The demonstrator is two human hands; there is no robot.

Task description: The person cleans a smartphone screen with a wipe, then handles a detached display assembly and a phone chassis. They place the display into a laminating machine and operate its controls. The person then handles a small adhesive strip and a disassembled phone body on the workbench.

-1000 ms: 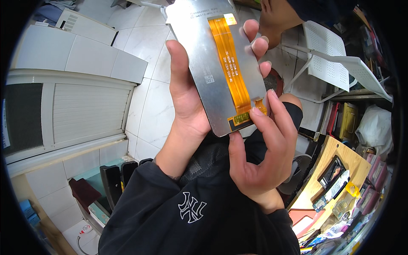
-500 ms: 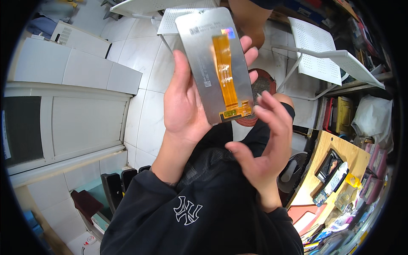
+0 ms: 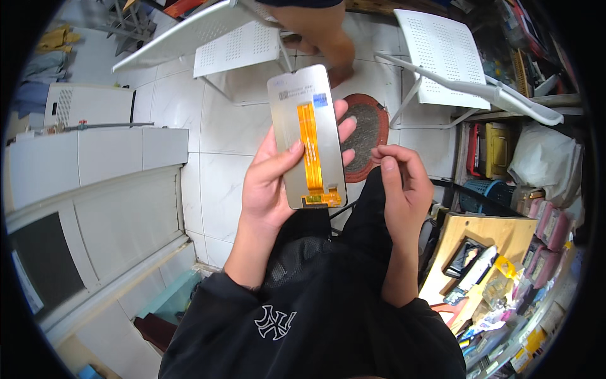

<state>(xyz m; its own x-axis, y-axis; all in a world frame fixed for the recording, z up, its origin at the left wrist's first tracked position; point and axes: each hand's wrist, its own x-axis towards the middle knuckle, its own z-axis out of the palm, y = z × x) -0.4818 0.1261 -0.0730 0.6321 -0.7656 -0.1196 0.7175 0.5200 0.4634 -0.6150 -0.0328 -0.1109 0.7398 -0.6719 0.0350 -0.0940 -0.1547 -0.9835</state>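
Thumb of the left hand (image 3: pixel 260 186), which ran along the edge of the phone screen panel (image 3: pixel 325 145) in the earlier frame, now lies across its metal back, and the right hand (image 3: pixel 407 192) has drawn farther off to the right. That panel is up over the tiled floor (image 3: pixel 218 142), metal side facing the camera, with the left grip closed on it: thumb on top, fingertips showing past the right edge. Right grip is half curled, narrow between thumb and fingertips, with nothing seen in it. Only 1 hand carries the panel, so slack fingers could let it slip and crack a corner on the tiles. Thumb tip sits at, or just beside, the orange ribbon cable (image 3: pixel 309 148); a hard press or sideways drag there could probably crease it. On the right, a wooden bench (image 3: pixel 514 230) bears a dark phone part (image 3: pixel 466 257) near crowded small items, too jumbled to name. Beyond the panel are 2 white perforated chairs (image 3: pixel 442 60), a red-rimmed mat (image 3: pixel 366 139) and another person's leg (image 3: pixel 322 38); a low white cabinet (image 3: pixel 104 161) lines the left.
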